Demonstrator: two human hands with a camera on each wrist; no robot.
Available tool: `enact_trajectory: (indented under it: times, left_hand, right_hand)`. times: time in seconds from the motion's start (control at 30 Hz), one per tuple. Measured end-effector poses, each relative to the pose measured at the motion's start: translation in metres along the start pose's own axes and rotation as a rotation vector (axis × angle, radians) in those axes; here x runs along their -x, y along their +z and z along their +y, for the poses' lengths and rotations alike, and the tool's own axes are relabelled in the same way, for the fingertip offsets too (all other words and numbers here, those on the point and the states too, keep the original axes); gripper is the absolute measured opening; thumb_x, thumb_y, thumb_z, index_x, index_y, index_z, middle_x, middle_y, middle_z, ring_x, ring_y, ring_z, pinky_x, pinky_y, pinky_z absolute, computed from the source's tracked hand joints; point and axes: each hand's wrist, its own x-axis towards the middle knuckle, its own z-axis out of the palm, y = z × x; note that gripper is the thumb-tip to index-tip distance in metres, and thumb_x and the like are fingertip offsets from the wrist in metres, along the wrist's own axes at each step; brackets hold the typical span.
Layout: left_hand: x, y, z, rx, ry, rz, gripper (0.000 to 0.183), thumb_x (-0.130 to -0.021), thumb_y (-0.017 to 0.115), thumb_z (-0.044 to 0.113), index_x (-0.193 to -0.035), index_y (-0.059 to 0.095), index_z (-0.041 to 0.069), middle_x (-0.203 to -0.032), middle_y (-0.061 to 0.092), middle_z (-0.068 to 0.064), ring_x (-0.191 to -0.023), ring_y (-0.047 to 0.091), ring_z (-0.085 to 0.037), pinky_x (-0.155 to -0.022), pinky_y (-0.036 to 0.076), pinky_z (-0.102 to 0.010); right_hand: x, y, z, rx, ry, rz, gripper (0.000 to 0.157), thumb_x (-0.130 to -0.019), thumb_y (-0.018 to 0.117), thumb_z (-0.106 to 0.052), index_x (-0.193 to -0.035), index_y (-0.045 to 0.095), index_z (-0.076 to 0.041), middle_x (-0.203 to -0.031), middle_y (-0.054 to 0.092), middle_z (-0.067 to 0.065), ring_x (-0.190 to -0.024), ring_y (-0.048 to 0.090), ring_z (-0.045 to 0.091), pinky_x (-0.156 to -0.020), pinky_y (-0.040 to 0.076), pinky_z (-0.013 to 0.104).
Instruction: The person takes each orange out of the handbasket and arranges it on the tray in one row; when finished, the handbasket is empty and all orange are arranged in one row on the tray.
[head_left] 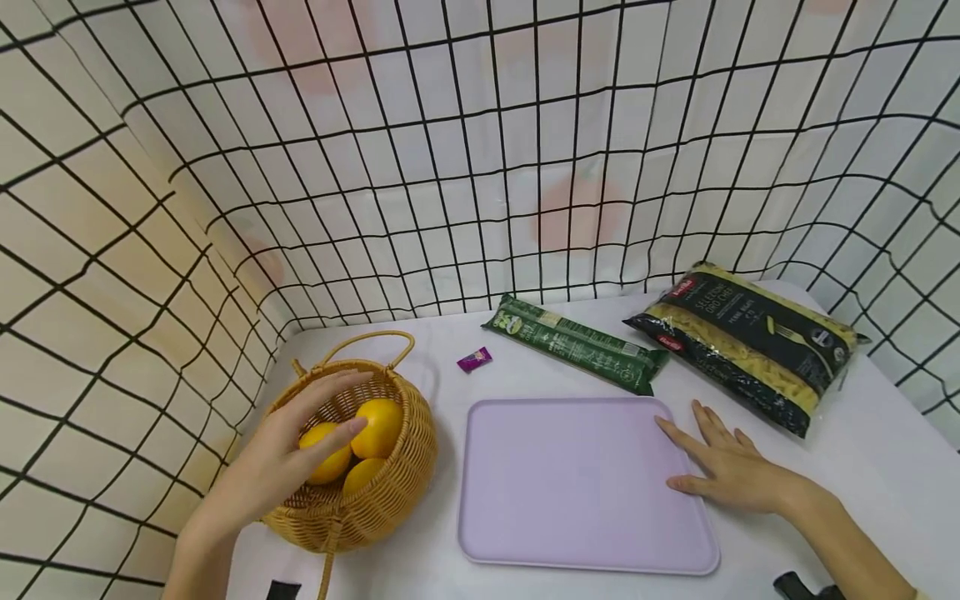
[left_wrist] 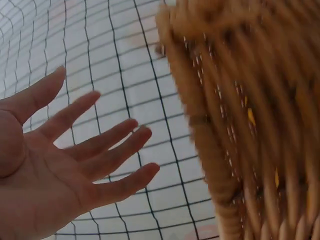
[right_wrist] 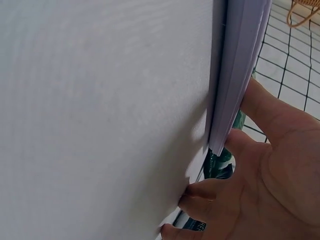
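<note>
My left hand (head_left: 288, 450) hovers over a round wicker basket (head_left: 408, 467), fingers spread and holding nothing. Inside the basket lie round orange-yellow fruits; one fruit (head_left: 384, 433) sits just by my thumb tip. The left wrist view shows the open palm (left_wrist: 55, 175) apart from the woven wall of the basket (left_wrist: 280, 150). My right hand (head_left: 742, 475) rests at the right edge of a lilac tray (head_left: 570, 492), its thumb and index finger touching the rim and the other fingers on the white table. In the right wrist view, the fingers lie spread beside the tray's edge (right_wrist: 235, 75).
Behind the tray lies a long green packet (head_left: 573, 342), with a small purple wrapped sweet (head_left: 474, 359) to its left. A black-and-yellow bag of penne pasta (head_left: 750, 342) lies at the back right. Black grid-patterned cloth walls (head_left: 450, 167) enclose the table.
</note>
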Motion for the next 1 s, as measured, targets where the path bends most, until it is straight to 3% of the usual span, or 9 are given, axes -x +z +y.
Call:
enact_trajectory:
  times: [0.13, 0.37, 0.5, 0.6, 0.67, 0.9, 1.0]
  left_hand:
    - [-0.009, -0.017, -0.014, 0.026, 0.005, -0.089, 0.046, -0.105, 0.062, 0.025, -0.150, 0.053, 0.023, -0.153, 0.056, 0.000, -0.141, 0.051, -0.034, -0.109, 0.041, -0.066]
    - [-0.027, -0.032, -0.037, 0.099, -0.013, -0.272, 0.039, -0.104, 0.063, 0.027, -0.143, 0.060, 0.029, -0.148, 0.060, 0.002, -0.141, 0.051, -0.036, -0.110, 0.041, -0.069]
    - [-0.040, -0.033, -0.052, 0.116, -0.021, -0.365, 0.037, -0.103, 0.065, 0.027, -0.140, 0.063, 0.023, -0.147, 0.061, -0.002, -0.137, 0.054, -0.037, -0.110, 0.047, -0.056]
    - [-0.048, -0.035, -0.062, 0.108, -0.015, -0.438, 0.036, -0.101, 0.067, 0.026, -0.137, 0.066, 0.022, -0.143, 0.064, -0.002, -0.136, 0.055, -0.033, -0.110, 0.047, -0.041]
    - [-0.052, -0.037, -0.066, 0.087, -0.014, -0.491, 0.036, -0.100, 0.068, 0.026, -0.136, 0.066, 0.023, -0.142, 0.065, -0.003, -0.137, 0.054, -0.033, -0.110, 0.046, -0.037]
    - [-0.060, -0.052, -0.068, 0.073, -0.028, -0.627, 0.037, -0.102, 0.065, 0.028, -0.139, 0.064, 0.025, -0.148, 0.061, -0.008, -0.145, 0.044, -0.042, -0.112, 0.043, -0.062]
    - [-0.067, -0.054, -0.066, 0.088, -0.034, -0.655, 0.038, -0.102, 0.064, 0.026, -0.140, 0.064, 0.022, -0.149, 0.060, -0.009, -0.146, 0.044, -0.042, -0.112, 0.043, -0.062]
  right_hand:
    - [0.000, 0.001, -0.001, 0.002, -0.001, 0.003, 0.084, -0.094, 0.070, -0.048, -0.164, 0.029, -0.025, -0.162, 0.002, 0.045, -0.149, 0.005, 0.066, -0.109, 0.003, 0.085]
    - [0.001, 0.002, 0.000, -0.002, 0.001, 0.010, 0.084, -0.094, 0.070, -0.047, -0.164, 0.029, -0.025, -0.163, 0.002, 0.045, -0.149, 0.004, 0.066, -0.109, 0.002, 0.085]
    - [0.001, 0.002, 0.000, -0.011, 0.002, 0.009, 0.084, -0.094, 0.070, -0.047, -0.164, 0.029, -0.024, -0.163, 0.001, 0.045, -0.150, 0.003, 0.065, -0.110, 0.001, 0.085]
    - [0.001, 0.001, 0.000, -0.010, -0.001, 0.010, 0.084, -0.094, 0.070, -0.047, -0.164, 0.030, -0.023, -0.163, 0.002, 0.045, -0.149, 0.003, 0.065, -0.110, 0.001, 0.085]
    - [0.001, 0.001, 0.000, -0.004, -0.004, 0.013, 0.084, -0.094, 0.070, -0.047, -0.164, 0.029, -0.024, -0.163, 0.002, 0.045, -0.149, 0.004, 0.066, -0.109, 0.002, 0.085]
    - [0.001, 0.001, -0.001, 0.014, -0.007, 0.018, 0.084, -0.094, 0.070, -0.047, -0.164, 0.029, -0.026, -0.162, 0.003, 0.045, -0.148, 0.006, 0.066, -0.109, 0.003, 0.085]
    - [0.002, 0.001, -0.001, 0.014, -0.008, 0.019, 0.084, -0.094, 0.070, -0.047, -0.164, 0.029, -0.026, -0.162, 0.003, 0.046, -0.148, 0.006, 0.067, -0.109, 0.004, 0.086]
